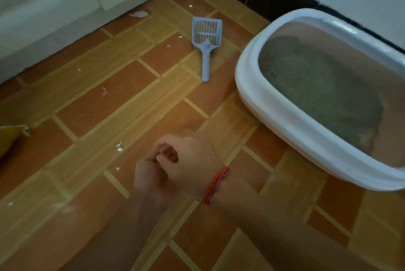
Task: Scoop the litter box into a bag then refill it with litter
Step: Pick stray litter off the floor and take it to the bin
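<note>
Both hands meet low centre of frame, over tiled floor [105,117]. Right hand [192,161], red band [215,185] on wrist, laid against left hand [149,180]; fingers curled inward, touching. Whether anything pinched between them: cannot tell, blurred. Litter box [247,86] sits right of frame, white rim, grey litter [317,82] heaped inside, bare bottom showing at near end. Blue scoop [206,40] lies flat on floor, upper centre, just left of box, well apart from hands. Yellow bag corner [11,137] at left edge. White scraps [119,148] scattered over tiles.
</note>
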Demonstrator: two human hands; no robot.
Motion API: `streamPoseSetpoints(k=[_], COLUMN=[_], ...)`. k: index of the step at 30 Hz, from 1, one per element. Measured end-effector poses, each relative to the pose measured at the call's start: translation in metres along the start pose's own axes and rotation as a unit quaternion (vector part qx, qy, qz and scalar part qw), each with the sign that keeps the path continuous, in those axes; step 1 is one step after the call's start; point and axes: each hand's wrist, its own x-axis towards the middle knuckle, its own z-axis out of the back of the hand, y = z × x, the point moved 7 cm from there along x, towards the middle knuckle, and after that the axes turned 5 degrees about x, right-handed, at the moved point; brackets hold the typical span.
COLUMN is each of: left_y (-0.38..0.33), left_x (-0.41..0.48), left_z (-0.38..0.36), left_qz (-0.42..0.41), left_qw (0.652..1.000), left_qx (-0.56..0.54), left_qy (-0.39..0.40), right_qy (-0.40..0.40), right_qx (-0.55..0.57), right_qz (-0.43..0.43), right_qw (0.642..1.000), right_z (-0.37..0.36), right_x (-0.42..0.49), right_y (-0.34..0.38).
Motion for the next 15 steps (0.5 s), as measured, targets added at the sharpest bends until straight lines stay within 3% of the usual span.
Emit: streamPoseSetpoints(k=[7, 11, 15], left_y=[0.020, 0.019, 0.017], left_x=[0.003, 0.001, -0.006], left_z=[-0.019, -0.019, -0.016], left_qz=[0.008, -0.006, -0.013], left_qw=[0.999, 1.000, 1.000], left_qx=[0.041, 0.019, 0.025], left_qy=[0.022, 0.016, 0.000], right_qy=[-0.015, -0.100, -0.134], right_qx=[-0.002, 0.002, -0.044], right_qz=[-0.053, -0.157, -0.260], right_qw=[0.998, 0.983, 0.955], right_z=[0.024, 0.055, 0.083], right_x=[-0.028, -0.047, -0.057], right_y=[-0.029, -0.079, -0.145])
